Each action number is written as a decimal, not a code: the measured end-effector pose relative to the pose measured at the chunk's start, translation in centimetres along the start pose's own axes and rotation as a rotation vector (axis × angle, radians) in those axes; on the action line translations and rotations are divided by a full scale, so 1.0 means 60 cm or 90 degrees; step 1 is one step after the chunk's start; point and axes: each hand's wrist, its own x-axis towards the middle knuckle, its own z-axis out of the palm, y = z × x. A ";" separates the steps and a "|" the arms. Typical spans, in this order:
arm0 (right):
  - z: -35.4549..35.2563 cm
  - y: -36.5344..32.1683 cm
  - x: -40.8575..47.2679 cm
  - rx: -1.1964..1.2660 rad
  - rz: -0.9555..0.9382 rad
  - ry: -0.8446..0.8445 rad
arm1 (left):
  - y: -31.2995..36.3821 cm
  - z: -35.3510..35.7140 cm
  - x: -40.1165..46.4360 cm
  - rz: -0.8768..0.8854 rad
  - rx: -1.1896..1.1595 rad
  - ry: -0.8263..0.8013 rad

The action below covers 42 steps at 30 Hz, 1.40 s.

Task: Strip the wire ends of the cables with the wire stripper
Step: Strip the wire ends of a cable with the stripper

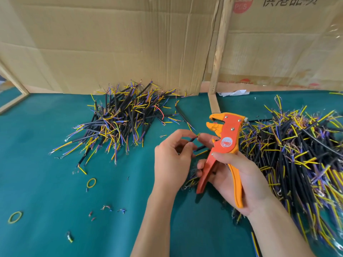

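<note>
My right hand [239, 175] grips the handles of the orange and red wire stripper [225, 143], jaws up and parted. My left hand [172, 158] pinches a short black cable [193, 139] between thumb and fingers, just left of the stripper's jaws. The cable's yellow-green tip points up and to the right, touching my right index fingertip. A second short cable end [201, 148] shows between the two hands; what holds it is hidden.
A heap of black cables with yellow and blue wire ends [120, 117] lies at the back centre. A larger heap [300, 154] fills the right side. Yellow rubber bands [91, 183] [15, 217] and insulation scraps [106, 207] dot the green mat [46, 182]. Cardboard walls [111, 43] stand behind.
</note>
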 end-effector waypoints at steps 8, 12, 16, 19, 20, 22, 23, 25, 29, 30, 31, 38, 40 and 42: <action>-0.001 -0.008 -0.003 -0.013 -0.019 0.011 | 0.003 -0.002 -0.006 0.027 0.057 -0.057; -0.001 -0.009 -0.004 -0.012 -0.019 0.013 | 0.001 -0.008 -0.005 0.011 0.029 -0.070; -0.001 -0.009 -0.006 -0.022 -0.018 0.001 | -0.002 -0.012 -0.002 -0.018 -0.028 -0.086; -0.001 -0.011 -0.007 -0.035 -0.004 0.003 | -0.003 -0.012 -0.001 -0.029 -0.059 -0.091; -0.001 -0.011 -0.007 -0.033 0.001 0.003 | -0.003 -0.013 -0.001 -0.037 -0.070 -0.094; -0.001 -0.011 -0.007 -0.028 0.005 0.000 | -0.004 -0.014 -0.001 -0.063 -0.103 -0.101; -0.002 -0.011 -0.007 -0.027 0.004 -0.002 | -0.004 -0.014 -0.002 -0.082 -0.128 -0.105; -0.002 -0.010 -0.006 -0.013 0.005 -0.009 | -0.003 -0.014 -0.003 -0.126 -0.194 -0.111; -0.005 -0.008 -0.006 0.047 0.012 -0.030 | -0.002 -0.015 -0.002 -0.183 -0.286 -0.123; -0.005 -0.008 -0.006 0.053 0.011 -0.032 | -0.002 -0.014 -0.002 -0.199 -0.308 -0.125; -0.005 -0.007 -0.006 0.055 0.011 -0.031 | -0.001 -0.013 -0.003 -0.217 -0.332 -0.127; 0.002 -0.003 -0.004 0.040 0.012 -0.022 | 0.008 -0.008 -0.004 -0.325 -0.486 -0.124; 0.006 -0.003 -0.004 0.015 0.014 -0.015 | 0.009 -0.006 -0.003 -0.343 -0.481 -0.103; 0.010 -0.003 -0.005 -0.014 0.017 -0.010 | 0.009 -0.003 -0.003 -0.352 -0.458 -0.059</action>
